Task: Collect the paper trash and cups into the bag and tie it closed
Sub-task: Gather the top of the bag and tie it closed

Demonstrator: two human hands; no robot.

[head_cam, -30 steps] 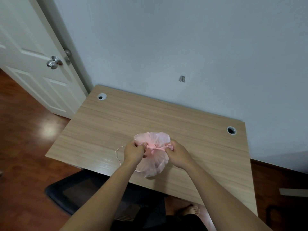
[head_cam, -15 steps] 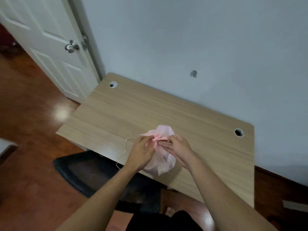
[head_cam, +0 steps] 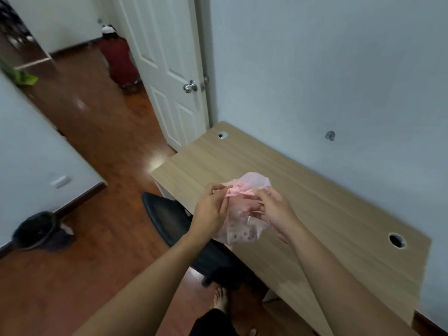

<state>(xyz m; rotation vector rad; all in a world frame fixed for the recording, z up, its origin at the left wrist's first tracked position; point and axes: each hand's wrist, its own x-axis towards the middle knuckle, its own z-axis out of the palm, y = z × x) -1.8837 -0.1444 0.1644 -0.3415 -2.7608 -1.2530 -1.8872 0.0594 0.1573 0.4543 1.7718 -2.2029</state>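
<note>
A thin pink plastic bag hangs in the air above the near left edge of the wooden desk. Pale, crumpled contents show through its lower part. My left hand pinches the bunched neck of the bag on its left side. My right hand grips the gathered pink handles on the right. The knot area sits between my two hands, blurred. No loose paper or cups lie on the desk.
A black office chair stands under the desk's left end. A dark round bin sits on the wood floor at the left by a wall. A white door is behind the desk, and my bare foot is below.
The bag has been lifted off the desk and hangs between my hands. My view has swung left, bringing the floor, bin and open doorway into sight.
</note>
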